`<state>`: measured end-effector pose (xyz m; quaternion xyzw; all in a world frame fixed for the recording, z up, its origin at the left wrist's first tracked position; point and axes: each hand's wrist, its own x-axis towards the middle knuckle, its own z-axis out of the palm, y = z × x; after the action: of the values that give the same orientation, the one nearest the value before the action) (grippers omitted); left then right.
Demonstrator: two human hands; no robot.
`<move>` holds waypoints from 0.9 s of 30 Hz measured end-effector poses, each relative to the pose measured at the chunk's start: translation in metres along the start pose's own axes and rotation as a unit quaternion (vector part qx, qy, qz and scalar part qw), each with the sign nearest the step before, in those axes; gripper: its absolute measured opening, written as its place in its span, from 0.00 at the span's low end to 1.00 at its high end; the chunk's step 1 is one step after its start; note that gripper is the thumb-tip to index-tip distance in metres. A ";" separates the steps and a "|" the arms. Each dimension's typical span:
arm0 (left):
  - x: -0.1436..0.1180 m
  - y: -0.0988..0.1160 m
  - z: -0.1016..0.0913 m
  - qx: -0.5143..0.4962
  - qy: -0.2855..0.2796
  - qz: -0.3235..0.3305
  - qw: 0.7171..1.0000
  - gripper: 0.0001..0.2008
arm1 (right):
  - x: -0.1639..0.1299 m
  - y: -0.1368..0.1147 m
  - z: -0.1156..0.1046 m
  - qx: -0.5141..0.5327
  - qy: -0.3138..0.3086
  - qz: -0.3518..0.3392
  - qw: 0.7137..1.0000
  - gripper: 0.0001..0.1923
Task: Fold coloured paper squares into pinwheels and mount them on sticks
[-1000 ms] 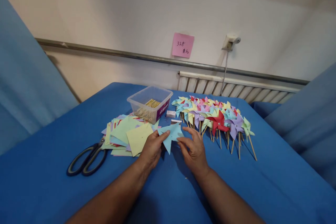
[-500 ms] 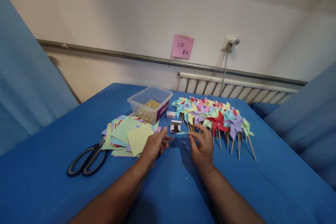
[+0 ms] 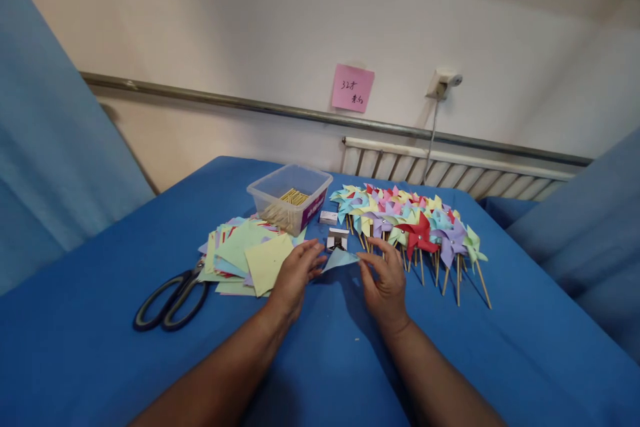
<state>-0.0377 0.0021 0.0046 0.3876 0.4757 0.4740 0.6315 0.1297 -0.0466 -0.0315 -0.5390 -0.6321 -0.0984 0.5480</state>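
Note:
A light-blue piece of paper (image 3: 341, 258), folded to a triangle, is held up between my hands over the blue cloth. My right hand (image 3: 386, 285) pinches its right corner between thumb and fingertips. At its left corner are the curled fingers of my left hand (image 3: 299, 271), closed on the paper, though the exact grip is partly hidden. Just behind the paper stands a small open box (image 3: 338, 238) with dark little pieces in it. Beside my left hand lies a pile of coloured paper squares (image 3: 267, 260), a yellow one on top.
Large scissors (image 3: 173, 300) lie at the left, blades under the paper pile. Behind stands a clear plastic tub (image 3: 265, 197) with short wooden sticks, near a small closed box (image 3: 329, 217). Many finished paper pinwheels (image 3: 420, 233) on sticks fill the right. A wall and radiator (image 3: 450, 170) are behind.
The blue paper has turned from nearly edge-on to showing its triangular face. My left fingers have curled in closer at its left corner. My right hand has hardly moved.

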 end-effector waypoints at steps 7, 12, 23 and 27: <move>-0.009 0.009 0.001 0.159 -0.102 0.044 0.981 0.21 | 0.003 0.007 -0.002 -0.006 0.033 0.027 0.999 0.07; -0.017 0.000 0.008 0.092 -0.230 -0.074 0.966 0.24 | 0.003 0.004 -0.004 -0.020 0.021 0.008 1.000 0.08; 0.001 -0.003 -0.002 -0.004 -0.072 -0.110 0.991 0.15 | -0.002 -0.012 0.004 -0.005 -0.101 -0.080 0.992 0.11; 0.000 -0.002 -0.001 -0.005 -0.061 -0.083 0.995 0.12 | -0.003 -0.014 0.004 0.008 -0.111 -0.071 0.991 0.10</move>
<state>-0.0383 0.0014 0.0026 0.3720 0.4644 0.3977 0.6984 0.1155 -0.0509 -0.0290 -0.4960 -0.7267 -0.0716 0.4699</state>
